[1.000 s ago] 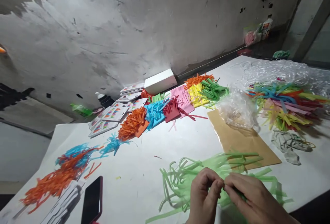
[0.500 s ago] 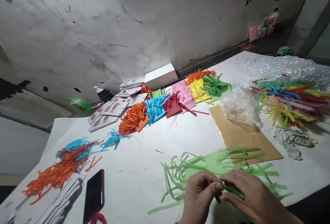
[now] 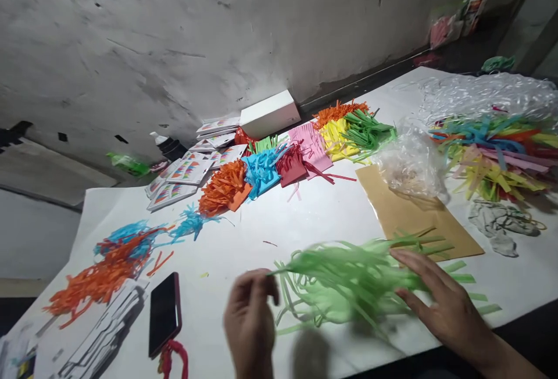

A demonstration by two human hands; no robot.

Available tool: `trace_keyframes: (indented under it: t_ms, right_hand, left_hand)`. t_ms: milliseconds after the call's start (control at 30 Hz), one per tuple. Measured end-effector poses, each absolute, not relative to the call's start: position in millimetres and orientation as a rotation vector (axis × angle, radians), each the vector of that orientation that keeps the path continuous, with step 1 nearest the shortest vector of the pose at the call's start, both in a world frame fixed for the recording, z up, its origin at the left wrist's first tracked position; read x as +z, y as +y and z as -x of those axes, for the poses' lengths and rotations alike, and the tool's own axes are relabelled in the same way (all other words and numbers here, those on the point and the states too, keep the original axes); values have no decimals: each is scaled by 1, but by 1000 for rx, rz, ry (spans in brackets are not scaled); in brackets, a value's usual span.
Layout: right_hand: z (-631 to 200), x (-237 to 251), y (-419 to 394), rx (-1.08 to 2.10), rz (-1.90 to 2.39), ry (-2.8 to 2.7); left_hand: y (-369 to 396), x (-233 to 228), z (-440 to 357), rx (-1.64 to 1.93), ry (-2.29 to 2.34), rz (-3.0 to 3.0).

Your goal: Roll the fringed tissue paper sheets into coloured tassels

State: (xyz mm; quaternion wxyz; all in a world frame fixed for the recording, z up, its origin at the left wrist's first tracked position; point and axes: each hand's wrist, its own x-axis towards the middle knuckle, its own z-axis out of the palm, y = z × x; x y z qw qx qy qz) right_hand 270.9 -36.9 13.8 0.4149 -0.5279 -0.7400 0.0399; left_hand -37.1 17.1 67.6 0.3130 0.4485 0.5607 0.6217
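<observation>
Light green fringed tissue paper [image 3: 344, 277] lies spread over the near middle of the table, its strips fanned out to both sides and partly blurred. At its left end, my left hand [image 3: 251, 315] pinches a twisted tip of a green paper tassel, raised a little off the table. My right hand [image 3: 440, 297] is by the right part of the green paper, thumb and fingers apart, with nothing gripped that I can make out. Under the strips' far right end lies a brown envelope [image 3: 418, 219].
Fringed paper bundles [image 3: 261, 172] in several colours run across the back. A phone [image 3: 164, 315], orange tassels [image 3: 100, 280] and white strips [image 3: 104, 332] are at left. Plastic bags [image 3: 410, 164], multicoloured strips [image 3: 497, 158] and a crumpled glove [image 3: 501, 225] are at right. Printed packs [image 3: 187, 170] and a white box [image 3: 270, 114] stand near the wall.
My hands were together over the green paper. They have parted: the left has moved left, drawing the twisted tip along, and the right has opened. The view has shifted slightly.
</observation>
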Motion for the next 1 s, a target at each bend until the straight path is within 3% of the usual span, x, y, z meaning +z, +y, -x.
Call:
trace_keyframes:
  t_ms: [167,300,400,467,533,600,767,900,1000]
  right_hand:
    - [-263,-13,-44,61,1020,-2270]
    - [-253,-22,-45,-75,974,-2306]
    - [-252,-23,-42,-127,951,-2296]
    - [-252,-22,-41,-148,946,-2269]
    - [-254,-19,-41,-139,946,-2256]
    - [-257,-17,-43,-108,938,-2262]
    - [-256,-22,-54,-8,1022,-2224]
    - [-247,-29,-60,69,1188,-2130]
    - [-243,-26,-58,71,1185,-2159]
  left_hand:
    - [42,60,119,1698,1960,-1142]
    - [9,33,92,1496,2100,-1446]
    - [-18,18,29,876,1397,-2355]
    - [-24,12,-6,511,882,-2606]
    - [-16,7,-22,242,801,-2693]
    - [-1,1,-15,97,1065,-2732]
    - [16,-9,36,262,1910,-2696]
    - [-16,-3,23,550,1447,-2756]
    - [-33,-2,-8,498,1060,-2711]
